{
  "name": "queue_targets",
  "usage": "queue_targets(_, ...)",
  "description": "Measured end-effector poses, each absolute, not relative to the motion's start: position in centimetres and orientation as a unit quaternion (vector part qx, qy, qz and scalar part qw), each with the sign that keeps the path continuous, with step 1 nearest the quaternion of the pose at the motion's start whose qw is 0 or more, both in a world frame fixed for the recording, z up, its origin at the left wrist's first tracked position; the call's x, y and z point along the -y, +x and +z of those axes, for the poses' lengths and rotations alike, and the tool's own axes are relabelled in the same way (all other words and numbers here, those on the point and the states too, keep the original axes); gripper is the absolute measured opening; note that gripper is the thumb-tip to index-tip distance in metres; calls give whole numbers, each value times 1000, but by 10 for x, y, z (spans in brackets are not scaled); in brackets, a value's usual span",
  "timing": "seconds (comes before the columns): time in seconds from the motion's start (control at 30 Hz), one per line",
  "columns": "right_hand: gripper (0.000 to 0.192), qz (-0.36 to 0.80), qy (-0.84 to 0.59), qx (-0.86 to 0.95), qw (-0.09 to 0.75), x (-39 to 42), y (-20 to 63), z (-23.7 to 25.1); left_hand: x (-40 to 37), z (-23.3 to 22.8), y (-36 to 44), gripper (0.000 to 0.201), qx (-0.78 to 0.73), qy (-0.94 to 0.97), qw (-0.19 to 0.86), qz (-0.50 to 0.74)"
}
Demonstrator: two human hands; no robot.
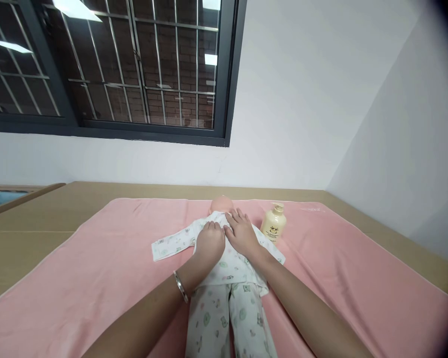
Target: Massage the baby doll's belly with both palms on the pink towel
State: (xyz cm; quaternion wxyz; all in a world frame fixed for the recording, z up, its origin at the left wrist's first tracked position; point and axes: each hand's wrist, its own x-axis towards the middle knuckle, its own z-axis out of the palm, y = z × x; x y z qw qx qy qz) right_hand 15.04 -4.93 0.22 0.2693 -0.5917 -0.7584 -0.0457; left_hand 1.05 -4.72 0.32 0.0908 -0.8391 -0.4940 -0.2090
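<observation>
Both hands are resting on the chest of the baby doll, which is lying on the pink towel. The left hand is loosely curled on the printed shirt, gripping nothing clearly; the right hand is lying flat and released. A wide elbow movement is risking to knock over the lotion bottle just beside.

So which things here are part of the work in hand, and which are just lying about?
In hand:
left hand and right hand, both resting on the doll's chest
doll in printed pyjamas
pink towel beneath it

Lying about:
cream lotion bottle, untouched
window
</observation>
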Motion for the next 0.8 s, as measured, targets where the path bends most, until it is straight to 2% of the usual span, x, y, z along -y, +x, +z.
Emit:
queue_targets(0.13,47,-72,-571,775,259,51,152,2,53,3,11,36,500,-834,109,-208)
queue_targets(0.23,46,-109,-601,753,245,66,138,-1,44,-1,6,37,514,-814,59,-264)
queue_targets(0.4,45,-168,-582,767,214,87,114,-7,24,-9,-2,53,521,-793,-25,-316)
queue_targets(0.5,47,-137,-577,773,223,84,115,-7,20,-15,-2,52,502,-800,-40,-327)
queue_targets(0.67,54,-17,-632,724,275,67,130,-3,22,-21,-1,49,492,-798,-36,-347)
queue_targets(0.8,55,4,-642,712,286,63,133,-5,25,-20,0,48,499,-793,-31,-349)
